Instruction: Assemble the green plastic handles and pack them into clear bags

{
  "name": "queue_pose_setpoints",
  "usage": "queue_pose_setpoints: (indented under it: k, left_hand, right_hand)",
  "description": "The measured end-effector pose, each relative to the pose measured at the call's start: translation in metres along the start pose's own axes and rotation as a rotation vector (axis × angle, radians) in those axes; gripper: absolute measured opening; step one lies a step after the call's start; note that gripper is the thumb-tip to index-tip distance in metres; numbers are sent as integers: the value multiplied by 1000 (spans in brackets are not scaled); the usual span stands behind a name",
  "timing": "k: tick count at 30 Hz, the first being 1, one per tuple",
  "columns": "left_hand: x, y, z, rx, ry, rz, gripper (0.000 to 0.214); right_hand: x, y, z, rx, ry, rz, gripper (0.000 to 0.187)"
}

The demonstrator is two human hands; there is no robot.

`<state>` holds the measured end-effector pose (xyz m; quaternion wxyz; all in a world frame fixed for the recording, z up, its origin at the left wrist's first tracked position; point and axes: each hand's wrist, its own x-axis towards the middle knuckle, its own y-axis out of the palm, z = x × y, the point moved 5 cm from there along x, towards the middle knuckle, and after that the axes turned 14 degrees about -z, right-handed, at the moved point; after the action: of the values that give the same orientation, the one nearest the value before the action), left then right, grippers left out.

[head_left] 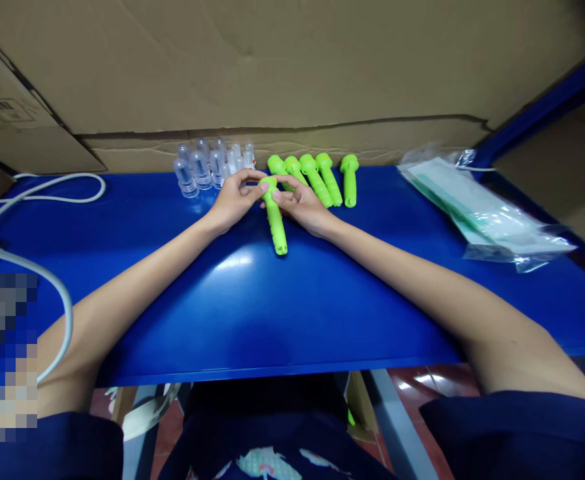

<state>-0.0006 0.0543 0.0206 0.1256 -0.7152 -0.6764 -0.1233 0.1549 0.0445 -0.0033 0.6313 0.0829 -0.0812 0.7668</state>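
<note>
Between my two hands is a lime-green flashlight [276,223], its wide head away from me and its handle slanting toward me over the table. My left hand [238,199] pinches the head from the left, thumb on top. From the right, my right hand [303,202] grips the neck just below the head, also with the thumb on top. Behind my right hand lie several more green flashlights [317,180] in a row, with one green flashlight [350,181] a little apart on the right. Several clear plastic tubes with domed tops [201,168] stand behind my left hand.
On the right, a clear plastic bag [487,207] with white and green contents lies on the blue table [272,320]. A white cable [62,293] loops over the left side. Cardboard [272,67] walls the back. The table's front edge is close to my body.
</note>
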Motion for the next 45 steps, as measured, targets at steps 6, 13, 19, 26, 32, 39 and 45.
queue_pose_setpoints:
  k: [6,13,19,26,32,39,45]
  left_hand:
    - [-1,0,-8,73,93,-18,31]
    - [0,-4,-1,70,-110,15,51]
    - [-1,1,-4,-9,-108,114,51]
    - [-3,0,-5,-5,-28,-30,63]
    - [-3,-3,1,52,-19,-121,66]
    - [-4,-7,-2,81,51,-200,61]
    - [-4,-9,-4,82,106,-258,63]
  right_hand:
    - [-2,-1,3,-20,-19,-14,76]
    - [-2,0,4,36,-43,7,71]
    - [-4,0,7,56,-30,6,71]
    - [-2,-2,2,68,-39,-12,73]
    - [-1,-3,1,72,-40,-37,73]
    - [-3,-2,5,59,-37,-48,75]
    - [-4,-2,5,54,-36,-34,79]
